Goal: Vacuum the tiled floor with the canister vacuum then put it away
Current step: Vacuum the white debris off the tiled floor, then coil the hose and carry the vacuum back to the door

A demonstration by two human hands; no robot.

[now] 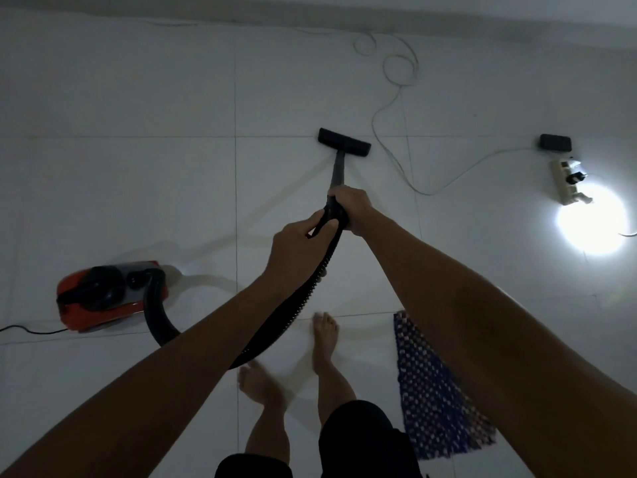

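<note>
head view showed both hands wrapped around the dark plastic vacuum wand: right hand gripping it higher up, left hand just behind, pinching where the black ribbed hose joins. ahead of the grip, the flat black floor nozzle lay on the pale tiled floor; behind and left sat the red canister vacuum. just right of the nozzle trailed a thin white cable, so strokes were best kept straight, flat and clear of it
</note>
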